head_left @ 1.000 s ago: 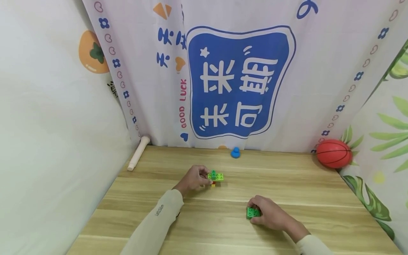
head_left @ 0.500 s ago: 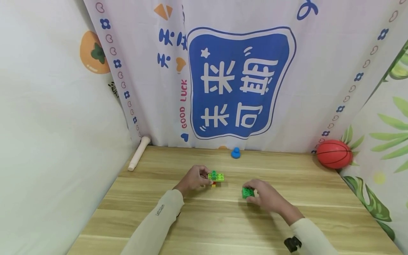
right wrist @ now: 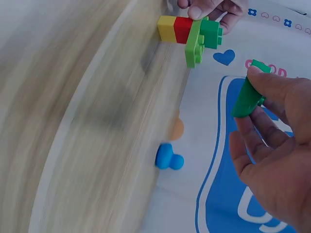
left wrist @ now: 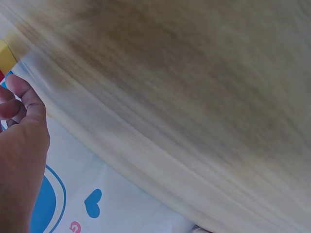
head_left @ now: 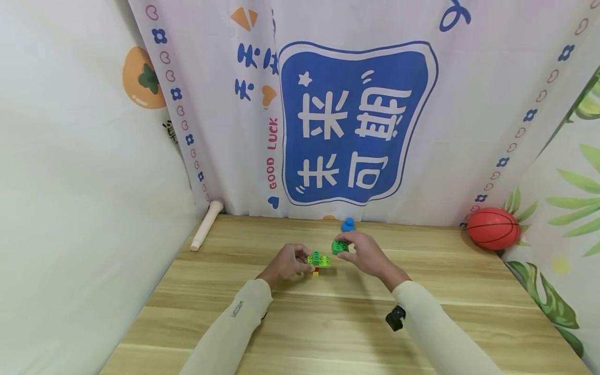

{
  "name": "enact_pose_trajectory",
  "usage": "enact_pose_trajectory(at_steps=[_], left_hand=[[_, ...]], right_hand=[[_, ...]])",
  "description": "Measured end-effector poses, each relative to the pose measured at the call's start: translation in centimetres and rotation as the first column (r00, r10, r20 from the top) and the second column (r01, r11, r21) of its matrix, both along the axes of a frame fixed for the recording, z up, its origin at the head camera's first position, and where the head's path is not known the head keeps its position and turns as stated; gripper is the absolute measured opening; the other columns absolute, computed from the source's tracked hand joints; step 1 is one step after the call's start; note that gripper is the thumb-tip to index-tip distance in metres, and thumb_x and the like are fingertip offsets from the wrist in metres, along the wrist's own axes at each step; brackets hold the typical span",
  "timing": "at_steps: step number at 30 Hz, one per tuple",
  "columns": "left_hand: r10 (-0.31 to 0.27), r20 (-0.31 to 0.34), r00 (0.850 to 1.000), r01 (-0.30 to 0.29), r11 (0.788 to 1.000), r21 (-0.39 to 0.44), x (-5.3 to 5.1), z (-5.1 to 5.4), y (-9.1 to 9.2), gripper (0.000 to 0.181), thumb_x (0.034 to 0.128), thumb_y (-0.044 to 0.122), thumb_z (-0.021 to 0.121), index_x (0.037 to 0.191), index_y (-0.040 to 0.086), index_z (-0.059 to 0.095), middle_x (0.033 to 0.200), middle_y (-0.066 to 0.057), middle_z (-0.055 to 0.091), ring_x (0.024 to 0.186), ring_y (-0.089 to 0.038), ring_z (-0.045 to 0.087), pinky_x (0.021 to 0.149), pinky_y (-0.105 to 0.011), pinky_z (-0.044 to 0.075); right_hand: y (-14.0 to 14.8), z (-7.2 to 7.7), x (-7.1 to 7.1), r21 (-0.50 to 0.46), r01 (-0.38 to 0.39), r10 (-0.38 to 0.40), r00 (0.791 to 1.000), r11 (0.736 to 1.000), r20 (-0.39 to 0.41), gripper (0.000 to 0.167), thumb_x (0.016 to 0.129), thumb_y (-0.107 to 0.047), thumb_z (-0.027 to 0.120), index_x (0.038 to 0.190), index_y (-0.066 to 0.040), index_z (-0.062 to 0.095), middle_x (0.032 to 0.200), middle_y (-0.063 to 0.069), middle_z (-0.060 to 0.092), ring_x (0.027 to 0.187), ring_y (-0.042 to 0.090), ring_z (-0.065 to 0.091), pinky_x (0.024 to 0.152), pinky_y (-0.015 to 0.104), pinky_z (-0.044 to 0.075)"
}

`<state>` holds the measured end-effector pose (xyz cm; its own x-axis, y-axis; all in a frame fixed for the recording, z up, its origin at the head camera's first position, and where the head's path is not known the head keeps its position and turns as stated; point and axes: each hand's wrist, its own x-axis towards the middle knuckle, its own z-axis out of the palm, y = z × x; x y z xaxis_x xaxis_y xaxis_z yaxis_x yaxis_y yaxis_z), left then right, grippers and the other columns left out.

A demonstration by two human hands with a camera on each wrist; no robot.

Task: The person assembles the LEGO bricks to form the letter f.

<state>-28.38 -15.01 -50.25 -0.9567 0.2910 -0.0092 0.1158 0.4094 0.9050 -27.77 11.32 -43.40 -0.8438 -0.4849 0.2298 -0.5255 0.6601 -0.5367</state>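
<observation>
My left hand [head_left: 285, 264] pinches the left end of a small stack of toy building bricks. From the bottom up it has a yellow brick [right wrist: 166, 28], a red brick [right wrist: 182, 30], a long lime-green brick [right wrist: 194, 46] and a green brick [right wrist: 210, 34] on top. Just right of the stack and higher, my right hand [head_left: 369, 253] holds another green brick [head_left: 339, 247] between thumb and fingers. In the right wrist view that piece shows a sloped or curved side, apart from the stack. The left wrist view catches only an edge of the stack beside the fingers.
A blue knob-shaped piece [head_left: 348, 225] stands at the table's back edge, just behind my right hand. A pale stick [head_left: 207, 226] lies at the back left, and a red ball [head_left: 494, 228] sits at the back right. Printed cloth hangs behind the wooden table [head_left: 300, 333].
My right hand has carried its green brick away from me and leftward, up close to the stack. My left hand has stayed on the stack. The head view has shifted slightly.
</observation>
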Motion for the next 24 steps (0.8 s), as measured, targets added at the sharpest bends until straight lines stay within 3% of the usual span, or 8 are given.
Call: enact_pose_trajectory(at_steps=[11, 24], left_hand=[[-0.047, -0.039, 0.998, 0.048, 0.999, 0.021, -0.1, -0.2, 0.1, 0.021, 0.0908, 0.003, 0.084, 0.109, -0.001, 0.074, 0.096, -0.010, 0.073, 0.082, -0.013, 0.064, 0.072, -0.032, 0.061], [-0.038, -0.049, 0.998, 0.039, 0.999, 0.020, -0.1, -0.2, 0.0, 0.022, 0.0903, 0.001, 0.083, 0.110, -0.002, 0.074, 0.096, -0.011, 0.072, 0.082, -0.014, 0.063, 0.071, -0.033, 0.061]], right_hand=[[-3.5, -1.3, -1.5, -0.013, -0.083, 0.084, 0.996, 0.996, 0.044, 0.032, 0.095, -0.007, 0.081, 0.126, -0.005, 0.076, 0.119, 0.010, 0.078, 0.113, 0.027, 0.070, 0.105, 0.055, 0.057], [-4.7, -1.6, -1.6, 0.031, -0.059, 0.057, 0.996, 0.998, 0.063, 0.030, 0.093, -0.010, 0.084, 0.123, -0.009, 0.080, 0.118, 0.008, 0.078, 0.109, 0.023, 0.070, 0.098, 0.046, 0.060]])
